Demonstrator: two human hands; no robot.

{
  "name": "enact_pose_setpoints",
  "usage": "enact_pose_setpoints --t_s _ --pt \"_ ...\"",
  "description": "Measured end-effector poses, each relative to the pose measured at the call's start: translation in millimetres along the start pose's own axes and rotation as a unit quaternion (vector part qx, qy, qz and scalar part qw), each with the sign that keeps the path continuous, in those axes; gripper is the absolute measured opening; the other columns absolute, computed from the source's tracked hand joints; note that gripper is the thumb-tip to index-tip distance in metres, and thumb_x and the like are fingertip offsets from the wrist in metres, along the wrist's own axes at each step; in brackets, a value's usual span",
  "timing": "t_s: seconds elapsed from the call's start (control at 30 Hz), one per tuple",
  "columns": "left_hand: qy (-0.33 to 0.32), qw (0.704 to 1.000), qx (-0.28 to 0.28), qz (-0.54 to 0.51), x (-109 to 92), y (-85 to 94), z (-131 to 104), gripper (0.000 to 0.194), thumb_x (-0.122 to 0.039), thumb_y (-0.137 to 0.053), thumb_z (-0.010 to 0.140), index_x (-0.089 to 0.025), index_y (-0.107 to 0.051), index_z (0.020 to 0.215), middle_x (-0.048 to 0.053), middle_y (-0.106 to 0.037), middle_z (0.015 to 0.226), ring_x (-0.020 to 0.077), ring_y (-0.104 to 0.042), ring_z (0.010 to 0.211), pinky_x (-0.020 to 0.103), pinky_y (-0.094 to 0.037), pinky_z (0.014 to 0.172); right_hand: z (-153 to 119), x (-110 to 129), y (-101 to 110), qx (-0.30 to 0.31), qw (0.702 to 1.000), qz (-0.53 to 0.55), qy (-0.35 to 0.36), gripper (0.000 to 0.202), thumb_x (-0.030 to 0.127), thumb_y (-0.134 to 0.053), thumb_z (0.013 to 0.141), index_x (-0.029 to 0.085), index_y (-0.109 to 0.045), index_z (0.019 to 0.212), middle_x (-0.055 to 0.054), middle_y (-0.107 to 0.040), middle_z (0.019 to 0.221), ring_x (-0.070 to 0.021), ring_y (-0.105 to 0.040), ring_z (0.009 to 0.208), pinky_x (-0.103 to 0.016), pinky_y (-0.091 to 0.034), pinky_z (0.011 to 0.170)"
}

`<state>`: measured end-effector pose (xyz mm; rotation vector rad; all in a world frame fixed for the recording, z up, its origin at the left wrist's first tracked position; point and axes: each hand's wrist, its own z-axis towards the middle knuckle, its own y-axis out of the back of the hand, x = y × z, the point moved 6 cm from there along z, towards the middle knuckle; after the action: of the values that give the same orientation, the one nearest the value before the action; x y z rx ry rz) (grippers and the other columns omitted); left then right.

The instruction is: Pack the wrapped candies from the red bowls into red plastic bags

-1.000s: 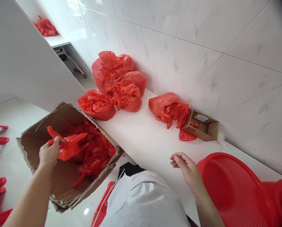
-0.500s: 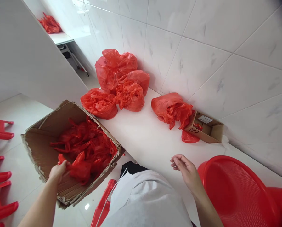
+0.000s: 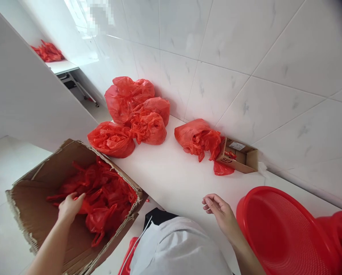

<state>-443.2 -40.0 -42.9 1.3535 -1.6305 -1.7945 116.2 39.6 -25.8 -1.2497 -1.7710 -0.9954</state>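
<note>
our left hand (image 3: 70, 208) is among red plastic bags (image 3: 102, 191) in the left cardboard box (image 3: 35, 194); we cannot tell its hold. our right hand (image 3: 218, 210), loosely curled, looks empty. loose handles (image 3: 97, 239), if entangled, could drag neighbouring bags.

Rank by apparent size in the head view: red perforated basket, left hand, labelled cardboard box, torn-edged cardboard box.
1. Torn-edged cardboard box (cropped)
2. Red perforated basket (cropped)
3. Labelled cardboard box
4. Left hand

Pale grey top (image 3: 182, 244), rumpled; thin white cord (image 3: 134, 243); black cloth (image 3: 158, 216); forearms (image 3: 52, 244) bare
</note>
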Motion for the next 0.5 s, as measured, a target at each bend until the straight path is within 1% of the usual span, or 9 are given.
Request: enact_pose_setpoints --t_s 0.03,0.07,0.1,0.17,0.2,0.27,0.33,0.43,0.5 --pt "-0.013 1.0 0.0 -0.001 -20.6 -0.3 8.4 0.022 -0.041 -0.062 0.071 -0.02 -0.055 0.076 0.001 -0.056 0.063 0.03 -0.063 0.082 0.042 -0.053 0.073 -0.2 -0.5 0.0 -0.001 1.0 0.001 0.0 0.035 0.057 -0.055 0.086 0.023 -0.063 0.082 -0.005 -0.066 0.089 -0.0211 -0.063 0.08 -0.035 -0.049 0.074" --pt "-0.037 0.999 0.003 -0.009 -44.2 -1.5 15.6 0.028 -0.042 -0.061 0.074 -0.018 -0.059 0.088 0.004 -0.061 0.077 0.0294 -0.063 0.088 0.041 -0.052 0.079 -0.6 -1.3 0.3 -0.002 1.0 0.003 -0.001 0.035 0.057 -0.055 0.086 0.023 -0.063 0.082 -0.005 -0.066 0.089 -0.0212 -0.063 0.08 -0.035 -0.049 0.074" --pt "-0.068 0.997 0.01 -0.02 -69.8 -3.2 21.4 0.038 -0.044 -0.059 0.077 -0.015 -0.059 0.102 0.008 -0.063 0.094 0.0279 -0.062 0.092 0.04 -0.051 0.082 -1.0 -2.3 1.1 -0.005 1.0 0.005 -0.002 0.035 0.057 -0.055 0.085 0.023 -0.063 0.082 -0.005 -0.066 0.088 -0.0213 -0.063 0.079 -0.034 -0.049 0.074" --pt "-0.136 0.989 0.022 -0.046 -123.8 -6.0 28.7 0.055 -0.049 -0.052 0.084 -0.013 -0.051 0.125 0.012 -0.055 0.124 0.0239 -0.062 0.097 0.036 -0.05 0.087 -2.6 -5.6 4.5 -0.013 1.0 0.007 -0.004 0.035 0.057 -0.055 0.085 0.023 -0.063 0.083 -0.005 -0.066 0.088 -0.0214 -0.063 0.079 -0.034 -0.049 0.073" --pt "-0.167 0.984 0.023 -0.056 -150.2 -6.6 31.0 0.06 -0.051 -0.05 0.086 -0.012 -0.047 0.131 0.015 -0.048 0.133 0.0236 -0.061 0.101 0.036 -0.048 0.09 -3.8 -7.9 7.1 -0.018 1.0 0.006 -0.006 0.036 0.058 -0.054 0.085 0.023 -0.063 0.083 -0.005 -0.066 0.088 -0.0213 -0.063 0.079 -0.034 -0.05 0.074" --pt "-0.227 0.971 0.027 -0.07 -200.6 -8.7 34.3 0.064 -0.053 -0.047 0.089 -0.011 -0.043 0.137 0.016 -0.042 0.14 0.0236 -0.058 0.108 0.038 -0.044 0.097 -7.2 -13.9 13.8 -0.03 0.999 0.004 -0.014 0.037 0.059 -0.053 0.086 0.023 -0.062 0.084 -0.005 -0.065 0.088 -0.0214 -0.063 0.08 -0.034 -0.05 0.074" --pt "-0.267 0.96 0.022 -0.078 -244.7 -12.9 38.6 0.061 -0.049 -0.048 0.09 -0.011 -0.042 0.138 0.016 -0.043 0.14 0.0249 -0.056 0.114 0.039 -0.042 0.1 -11.5 -21.7 21.3 -0.044 0.999 0.003 -0.029 0.038 0.06 -0.052 0.085 0.023 -0.062 0.084 -0.005 -0.066 0.089 -0.0215 -0.063 0.081 -0.033 -0.051 0.076" --pt "-0.305 0.949 0.013 -0.077 -302.5 -26.9 48.2 0.054 -0.04 -0.051 0.089 -0.014 -0.045 0.136 0.016 -0.046 0.139 0.028 -0.047 0.126 0.042 -0.038 0.104 -16.7 -35.3 31.0 -0.066 0.996 0.007 -0.056 0.039 0.06 -0.051 0.085 0.023 -0.063 0.085 -0.006 -0.066 0.09 -0.021 -0.063 0.082 -0.031 -0.051 0.076" --pt "-0.324 0.943 0.014 -0.07 -338.1 -40.8 56.5 0.055 -0.041 -0.054 0.087 -0.016 -0.045 0.136 0.017 -0.046 0.14 0.0303 -0.041 0.132 0.044 -0.036 0.106 -16.7 -44.7 34.5 -0.078 0.995 0.014 -0.066 0.04 0.061 -0.052 0.083 0.022 -0.063 0.084 -0.005 -0.067 0.088 -0.0204 -0.063 0.08 -0.03 -0.052 0.074"
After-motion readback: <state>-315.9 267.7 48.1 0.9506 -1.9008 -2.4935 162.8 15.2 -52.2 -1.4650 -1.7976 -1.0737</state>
